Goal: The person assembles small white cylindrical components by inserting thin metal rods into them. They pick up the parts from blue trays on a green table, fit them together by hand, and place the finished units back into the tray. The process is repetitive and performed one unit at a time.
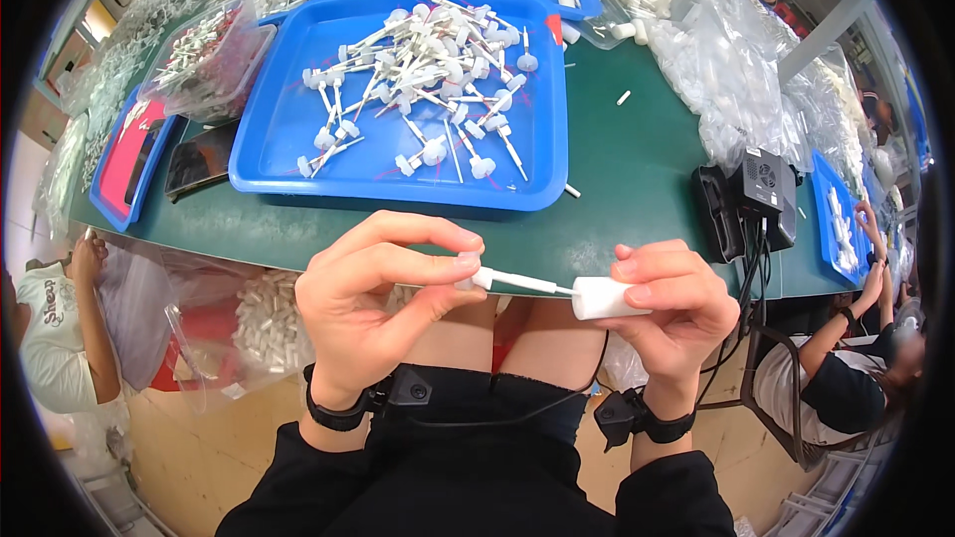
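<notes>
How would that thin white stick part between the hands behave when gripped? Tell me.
The white stick part looks thin and plastic, so probably light and slightly bendy. The left hand pinches its capped end, suggesting little grip force is needed. Its round shaft would likely roll on the green table.

The left hand (373,303) pinches the capped end of a thin white stick (517,282) between thumb and fingers (438,234), while the right hand (671,313) grips a white cylindrical tube (607,298) into whose end the stick's tip enters. Both hover over the lap, just before the green surface (637,174). Beyond lies a blue tray (288,129) strewn with similar white sticks (428,70).
</notes>
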Available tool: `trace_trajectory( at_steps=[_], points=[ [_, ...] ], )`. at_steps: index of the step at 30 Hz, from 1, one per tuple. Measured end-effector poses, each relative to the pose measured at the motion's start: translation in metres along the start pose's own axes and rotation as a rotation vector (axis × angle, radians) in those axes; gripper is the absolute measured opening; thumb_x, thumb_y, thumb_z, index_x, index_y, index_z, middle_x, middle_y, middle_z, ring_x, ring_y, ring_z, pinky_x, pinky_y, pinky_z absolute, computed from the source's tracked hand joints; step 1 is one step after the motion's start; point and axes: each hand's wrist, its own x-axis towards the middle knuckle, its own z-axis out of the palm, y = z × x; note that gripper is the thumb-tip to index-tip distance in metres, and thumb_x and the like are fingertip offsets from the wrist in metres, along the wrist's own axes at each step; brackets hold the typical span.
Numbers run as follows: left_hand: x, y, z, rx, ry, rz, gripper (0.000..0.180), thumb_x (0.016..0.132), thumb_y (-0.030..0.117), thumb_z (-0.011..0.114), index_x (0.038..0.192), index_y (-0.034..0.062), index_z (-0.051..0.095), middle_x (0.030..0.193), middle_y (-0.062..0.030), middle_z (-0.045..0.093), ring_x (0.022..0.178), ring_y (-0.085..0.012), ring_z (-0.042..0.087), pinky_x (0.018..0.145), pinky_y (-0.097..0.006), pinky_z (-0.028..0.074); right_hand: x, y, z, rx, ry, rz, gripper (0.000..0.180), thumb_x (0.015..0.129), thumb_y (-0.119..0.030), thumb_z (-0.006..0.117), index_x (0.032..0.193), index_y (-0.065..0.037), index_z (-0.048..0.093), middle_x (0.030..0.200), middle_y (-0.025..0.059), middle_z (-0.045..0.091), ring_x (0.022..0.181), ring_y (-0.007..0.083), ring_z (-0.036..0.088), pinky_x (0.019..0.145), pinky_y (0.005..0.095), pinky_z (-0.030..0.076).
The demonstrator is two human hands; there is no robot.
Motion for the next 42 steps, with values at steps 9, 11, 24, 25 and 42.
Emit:
trace_trajectory(
  at_steps=[9,11,24,25,42],
  points=[
    [-0.004,-0.005,0.01,0.043,-0.118,0.034,0.023,0.065,-0.011,0.07,0.086,-0.0011,0.066,0.091,-0.0137,0.064,0.079,-0.0186,0.064,0.064,-0.026,0.055,-0.004,-0.001,0.019,-0.097,-0.018,0.087,0.027,0.063,-0.002,0.077,0.087,-0.003,0.067,0.083,0.0098,0.067,0.075,0.0187,0.064,0.07,0.0297,0.053],
    [-0.005,-0.007,0.009,0.022,-0.087,0.003,0.025,0.064,-0.012,0.07,0.086,-0.0024,0.065,0.091,-0.0148,0.063,0.081,-0.0209,0.063,0.067,-0.028,0.054,-0.001,-0.011,0.022,0.001,0.041,0.337,0.029,0.065,-0.003,0.076,0.092,-0.001,0.066,0.083,0.0095,0.067,0.074,0.0183,0.065,0.068,0.028,0.053],
    [0.003,-0.018,-0.002,-0.025,-0.138,-0.055,0.028,0.062,-0.012,0.072,0.088,-0.0044,0.065,0.088,-0.0164,0.065,0.081,-0.0215,0.065,0.067,-0.028,0.055,0.019,-0.003,0.01,-0.093,-0.266,0.285,0.027,0.066,-0.007,0.077,0.09,0.0,0.067,0.081,0.009,0.068,0.071,0.017,0.067,0.062,0.0238,0.051],
    [0.005,-0.02,-0.004,-0.023,-0.14,-0.067,0.028,0.062,-0.012,0.072,0.088,-0.0049,0.065,0.088,-0.0167,0.065,0.082,-0.0216,0.065,0.068,-0.029,0.055,0.026,-0.003,0.009,-0.093,-0.29,0.316,0.027,0.066,-0.008,0.078,0.09,-0.001,0.067,0.081,0.0087,0.068,0.071,0.0166,0.067,0.063,0.0237,0.051],
    [-0.008,-0.051,-0.015,-0.191,0.026,-0.211,0.027,0.065,-0.009,0.073,0.089,-0.0031,0.062,0.098,-0.0163,0.06,0.086,-0.0208,0.062,0.07,-0.029,0.055,0.22,0.237,-0.012,-1.197,-0.276,0.507,0.038,0.075,-0.04,0.061,0.087,-0.004,0.067,0.082,0.0156,0.066,0.081,0.0313,0.063,0.073,0.0386,0.049]
  ],
)
